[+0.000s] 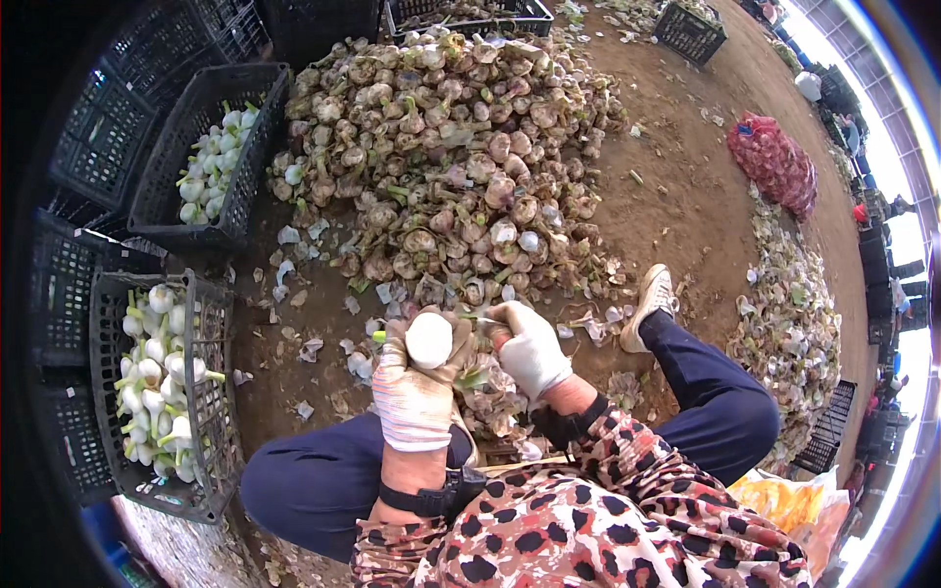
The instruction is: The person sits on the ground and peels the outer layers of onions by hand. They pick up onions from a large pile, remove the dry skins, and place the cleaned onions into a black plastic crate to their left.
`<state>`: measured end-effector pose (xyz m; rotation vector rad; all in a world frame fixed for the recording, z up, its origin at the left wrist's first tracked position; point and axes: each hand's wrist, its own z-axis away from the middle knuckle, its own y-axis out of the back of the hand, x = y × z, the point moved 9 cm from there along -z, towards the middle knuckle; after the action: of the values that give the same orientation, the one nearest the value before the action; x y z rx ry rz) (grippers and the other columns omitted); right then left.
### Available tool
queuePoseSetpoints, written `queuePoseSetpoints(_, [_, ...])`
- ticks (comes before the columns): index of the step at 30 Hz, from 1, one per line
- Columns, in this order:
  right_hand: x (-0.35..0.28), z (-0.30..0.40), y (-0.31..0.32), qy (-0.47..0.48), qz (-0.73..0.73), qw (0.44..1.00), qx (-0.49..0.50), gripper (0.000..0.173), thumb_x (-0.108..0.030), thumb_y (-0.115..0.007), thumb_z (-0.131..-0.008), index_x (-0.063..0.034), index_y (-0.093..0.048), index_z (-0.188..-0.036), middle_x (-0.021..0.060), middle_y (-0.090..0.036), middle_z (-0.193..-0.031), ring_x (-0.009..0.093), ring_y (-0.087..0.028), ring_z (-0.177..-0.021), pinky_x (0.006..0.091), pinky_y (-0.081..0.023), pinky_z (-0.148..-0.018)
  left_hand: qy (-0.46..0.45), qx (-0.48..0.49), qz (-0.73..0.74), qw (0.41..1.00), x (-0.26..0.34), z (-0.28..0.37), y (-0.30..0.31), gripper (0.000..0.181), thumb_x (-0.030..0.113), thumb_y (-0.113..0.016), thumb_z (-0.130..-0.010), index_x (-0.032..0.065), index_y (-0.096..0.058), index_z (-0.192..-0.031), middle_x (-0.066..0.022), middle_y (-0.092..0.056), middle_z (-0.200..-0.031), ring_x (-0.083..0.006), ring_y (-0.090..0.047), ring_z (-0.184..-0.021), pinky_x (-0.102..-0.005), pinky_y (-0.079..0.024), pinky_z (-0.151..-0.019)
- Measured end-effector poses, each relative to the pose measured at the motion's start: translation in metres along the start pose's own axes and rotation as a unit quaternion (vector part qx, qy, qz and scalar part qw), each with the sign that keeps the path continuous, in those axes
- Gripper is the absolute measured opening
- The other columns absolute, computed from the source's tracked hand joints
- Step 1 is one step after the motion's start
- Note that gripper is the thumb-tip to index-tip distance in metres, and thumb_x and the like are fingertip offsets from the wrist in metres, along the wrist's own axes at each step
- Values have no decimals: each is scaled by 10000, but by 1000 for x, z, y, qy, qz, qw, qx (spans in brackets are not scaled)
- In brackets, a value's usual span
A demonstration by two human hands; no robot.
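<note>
My left hand [415, 389], in a dirty white knit glove, holds a peeled white garlic bulb [428, 340], its green stem end sticking out to the left. Close by on the right is my right hand [528, 351], gloved too, with its fingers curled around something thin and small near the thumb; what it is cannot be told. In front of both hands lies a large heap of unpeeled garlic bulbs [441, 154] with dry roots and stems. Loose garlic skins [489, 400] lie below and between the hands.
Two black plastic crates with cleaned garlic stand at the left, a nearer one [192, 323] and a farther one [253, 77]. Stacked crates [103, 140] are behind them. At the right are a red mesh sack [773, 163] and a long pile of skins [786, 331]. My shoe [650, 309] is beside the heap.
</note>
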<state>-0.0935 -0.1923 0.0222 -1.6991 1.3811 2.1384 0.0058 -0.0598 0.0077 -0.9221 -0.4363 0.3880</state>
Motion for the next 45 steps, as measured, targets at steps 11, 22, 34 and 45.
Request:
queuePoseSetpoints(11, [146, -2, -17, -66, 179, 978, -79, 218, -62, -592, -805, -67, -672, -1008, 211, -662, -1017, 395, -641, -967, 436, -527, -837, -446, -162, -21, 880, 274, 131, -87, 571, 249, -552, -994, -67, -412, -1448, -263, -483, -1457, -436, -492, -1329, -537, -471, -1089])
queuePoseSetpoints(22, [201, -77, -45, -260, 234, 936, -31, 408, -137, -624, -848, -83, -548, -1245, 278, -575, -1163, 441, -632, -1041, 505, -528, -883, -173, 90, -296, 935, 30, -9, -24, 299, 183, -595, -1005, -13, -626, -1228, -146, -701, -1016, -250, -710, -867, -378, -619, -794])
queuePoseSetpoints(34, [-10, -56, -23, 179, 54, 982, -32, 520, 24, -724, -643, -56, -602, -1142, 199, -612, -1098, 402, -588, -1026, 422, -500, -891, -85, 91, -550, 826, 16, -39, 20, 383, 342, -644, -986, 33, -651, -1211, -52, -701, -1113, -161, -651, -1011, -295, -511, -890])
queuePoseSetpoints(45, [-59, -18, 38, -37, -257, 957, 128, 462, 23, -562, -927, -14, -539, -1386, 62, -647, -1150, 140, -607, -989, 281, -508, -886, -194, -111, -250, 942, 43, 4, -23, 539, 88, -714, -851, 25, -520, -1350, -74, -654, -1191, -176, -645, -1044, -325, -538, -923])
